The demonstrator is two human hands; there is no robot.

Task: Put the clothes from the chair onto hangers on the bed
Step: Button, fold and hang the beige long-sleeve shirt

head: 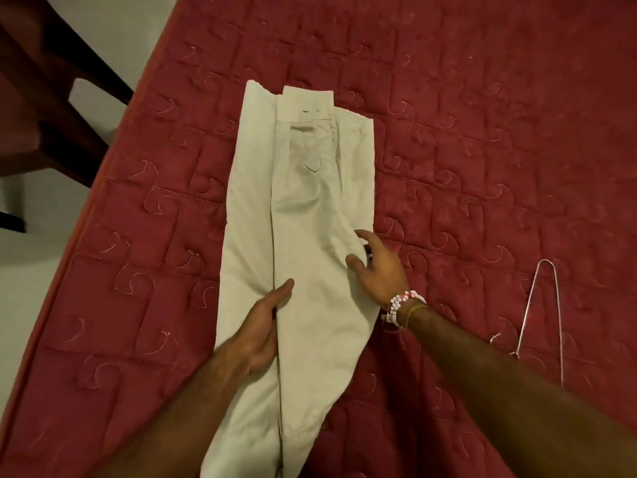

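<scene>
While the left hand (262, 334) lies along the centre crease of the beige trousers (303, 208), one digit stretches up the fold and the others slip out of sight under the upper layer, so I cannot tell whether it grips the cloth or only presses it. The right hand (377, 269) is spread wide and relaxed, its fingertips touching the right edge of the trousers around the thigh, with a beaded bracelet (401, 305) at the wrist. Both hands sit on the near half of the trousers, which lie folded lengthwise on the red quilted bed (482, 115), long axis running straight away from the person, waistband at the far end and legs trailing towards the body. A wire hanger (548, 305) lies flat on the bed to the right of the trousers, well apart from them and roughly parallel to them, clearly nearer the right hand. Judging from this, the right hand would fetch it. Beyond the trousers' far left corner, off the bed, stands the dark wooden chair (51, 108).
</scene>
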